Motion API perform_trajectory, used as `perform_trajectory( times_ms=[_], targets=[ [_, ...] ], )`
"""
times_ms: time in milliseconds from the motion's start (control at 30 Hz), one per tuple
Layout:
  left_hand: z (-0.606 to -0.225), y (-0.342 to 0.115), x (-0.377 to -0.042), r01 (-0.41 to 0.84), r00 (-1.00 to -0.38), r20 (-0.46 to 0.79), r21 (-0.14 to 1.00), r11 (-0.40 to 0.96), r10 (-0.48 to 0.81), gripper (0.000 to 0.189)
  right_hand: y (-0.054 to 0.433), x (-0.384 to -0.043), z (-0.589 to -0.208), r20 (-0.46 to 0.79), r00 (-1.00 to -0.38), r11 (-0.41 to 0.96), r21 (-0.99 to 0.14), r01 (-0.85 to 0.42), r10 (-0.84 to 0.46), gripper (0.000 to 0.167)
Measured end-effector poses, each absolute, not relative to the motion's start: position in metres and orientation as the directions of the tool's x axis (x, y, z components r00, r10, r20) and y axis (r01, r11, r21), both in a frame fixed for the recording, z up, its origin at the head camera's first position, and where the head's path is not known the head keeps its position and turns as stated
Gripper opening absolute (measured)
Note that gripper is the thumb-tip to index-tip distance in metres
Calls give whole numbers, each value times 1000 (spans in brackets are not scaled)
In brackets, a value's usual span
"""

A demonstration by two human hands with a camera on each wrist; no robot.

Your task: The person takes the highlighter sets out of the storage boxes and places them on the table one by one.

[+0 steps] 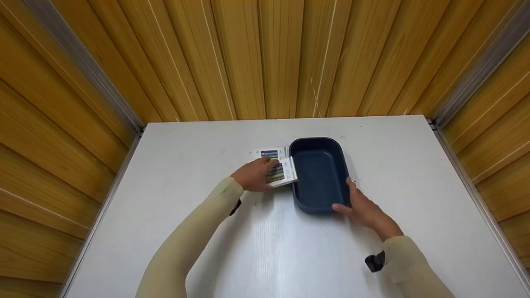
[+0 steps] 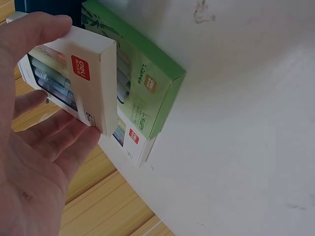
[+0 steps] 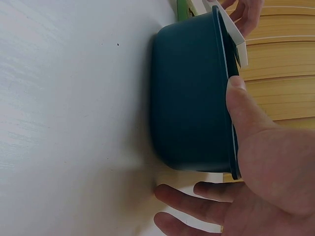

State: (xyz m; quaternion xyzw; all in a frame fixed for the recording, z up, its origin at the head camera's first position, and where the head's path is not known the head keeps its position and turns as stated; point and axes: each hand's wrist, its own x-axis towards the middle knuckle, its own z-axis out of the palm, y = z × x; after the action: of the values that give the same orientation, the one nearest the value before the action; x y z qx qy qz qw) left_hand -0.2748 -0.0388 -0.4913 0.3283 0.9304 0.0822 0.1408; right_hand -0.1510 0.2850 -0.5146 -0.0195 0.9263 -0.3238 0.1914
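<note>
My left hand point(image 1: 253, 176) grips a white pen box point(image 2: 88, 73) with a clear window showing coloured pens, thumb on one side and fingers on the other. In the head view the box's right end reaches over the left rim of a dark blue bin point(image 1: 316, 178). Close by the held box lie a green box point(image 2: 152, 93) with a leaf print and a second white pen box point(image 2: 132, 142). At the bin's near right corner is my right hand point(image 1: 364, 209). Its thumb rests on the rim, while the fingers extend along the outer side, mostly straight.
A white table point(image 1: 207, 157) carries the bin and boxes. Wood-patterned panels point(image 1: 265, 62) rise behind it and at both sides, with grey metal posts point(image 1: 95, 74) at the corners. A black strap piece point(image 1: 375, 262) hangs under my right wrist.
</note>
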Motion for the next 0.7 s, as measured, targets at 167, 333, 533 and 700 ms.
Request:
perform_trajectory(
  times_ms=[167, 333, 533, 700],
  targets=[
    [-493, -42, -275, 595, -740, -199, 251, 763, 642, 80, 286, -150, -515, -346, -926, 785, -611, 99, -154, 106],
    [-494, -45, -275, 581, -748, -213, 248, 775, 629, 79, 287, -150, -513, -344, -927, 783, -614, 101, -151, 104],
    [-496, -47, -274, 556, -754, -231, 273, 785, 614, 80, 287, -149, -514, -347, -926, 779, -617, 109, -145, 103],
    [-497, -54, -272, 561, -748, -230, 281, 778, 623, 80, 284, -150, -515, -345, -927, 779, -618, 108, -145, 102]
  ],
)
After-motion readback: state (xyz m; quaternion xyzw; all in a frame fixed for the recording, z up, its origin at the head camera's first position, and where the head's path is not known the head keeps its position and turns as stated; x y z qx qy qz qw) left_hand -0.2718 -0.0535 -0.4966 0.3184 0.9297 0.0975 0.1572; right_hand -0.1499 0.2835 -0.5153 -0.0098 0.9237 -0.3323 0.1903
